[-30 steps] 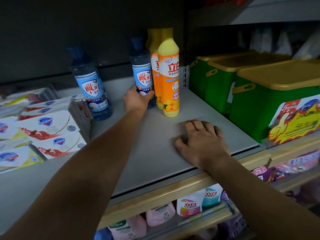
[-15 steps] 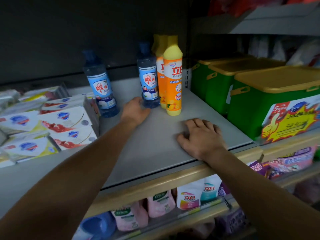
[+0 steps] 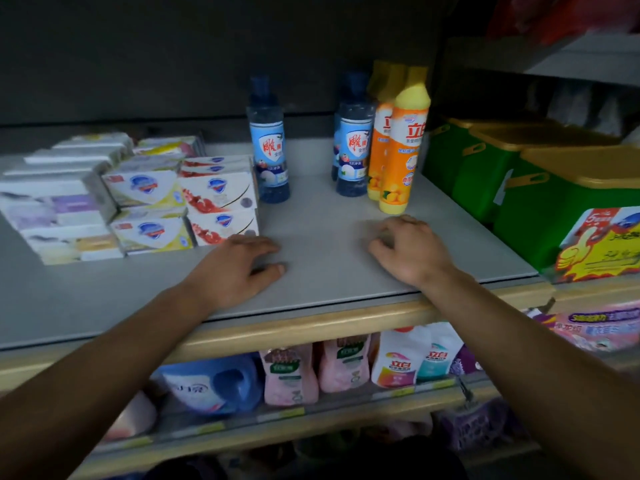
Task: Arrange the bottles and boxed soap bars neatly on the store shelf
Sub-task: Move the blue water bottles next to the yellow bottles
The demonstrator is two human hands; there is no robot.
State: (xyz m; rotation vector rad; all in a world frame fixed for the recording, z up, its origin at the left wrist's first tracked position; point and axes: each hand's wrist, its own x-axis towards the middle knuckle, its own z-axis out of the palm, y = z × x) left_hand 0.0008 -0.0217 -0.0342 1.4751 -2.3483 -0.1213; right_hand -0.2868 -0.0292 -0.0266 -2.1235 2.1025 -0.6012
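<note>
Both hands lie palm-down on the grey shelf board (image 3: 311,237), holding nothing: the left hand (image 3: 239,271) rests with loosely spread fingers just in front of the boxed soap bars (image 3: 183,202), and the right hand (image 3: 410,252) rests with slightly bent fingers just in front of the orange dish-soap bottles (image 3: 401,150).

The bottles all stand upright, long axis vertical, caps up and labels facing forward. One blue bottle (image 3: 268,147) stands alone beside the right edge of the soap boxes. Well apart from it, a second blue bottle (image 3: 353,147) stands touching or nearly touching the orange pair, one orange bottle behind the other (the rear one is mostly hidden). Another blue bottle seems to peek out behind the second, but that is hard to tell.

The soap boxes lie flat in stacked rows, long sides running left to right; those farther left are blurred and their print unreadable. Green tubs with yellow lids (image 3: 540,181) fill the right, cut off by the frame edge. Pouches and jugs on the lower shelf (image 3: 311,414) are dim.
</note>
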